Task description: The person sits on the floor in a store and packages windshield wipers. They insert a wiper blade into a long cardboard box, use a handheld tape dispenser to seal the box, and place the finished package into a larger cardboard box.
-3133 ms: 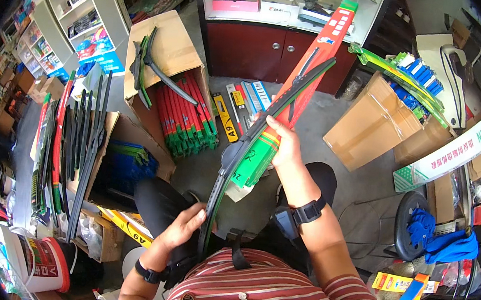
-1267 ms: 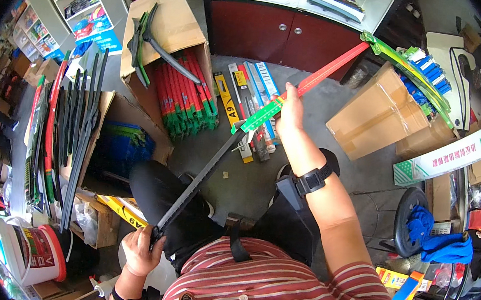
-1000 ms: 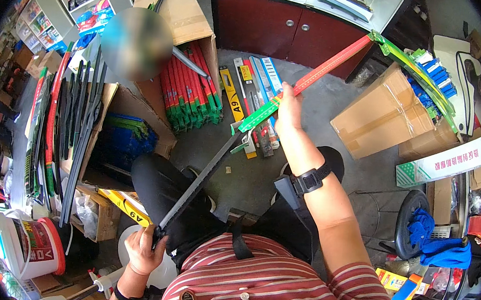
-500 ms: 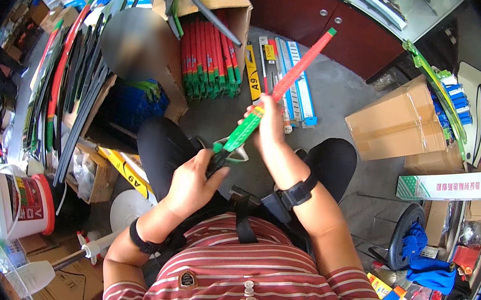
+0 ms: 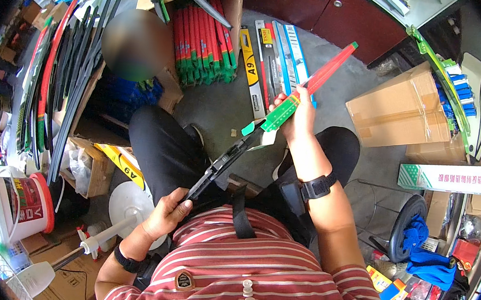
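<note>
My left hand (image 5: 169, 213) is closed round the lower end of a black wiper blade (image 5: 220, 164), close to my lap. The blade's upper end is still inside a long red and green packaging sleeve (image 5: 280, 114), which has an opened flap at its lower mouth. Farther up, my right hand (image 5: 299, 116) grips the sleeve around its green part. The sleeve's red end slants away to the upper right, above the floor between my knees.
An open carton (image 5: 239, 21) full of red and green sleeves stands ahead. Flat long packs (image 5: 290, 55) lie beside it. Loose wiper blades (image 5: 80, 57) lean at left, near a white bucket (image 5: 15, 205). A taped carton (image 5: 400, 108) and a wheel (image 5: 405, 229) are at right.
My left hand has drawn back toward my lap, bringing a long stretch of the black wiper blade out of the sleeve. My right hand, with the sleeve, has shifted slightly up and right.
</note>
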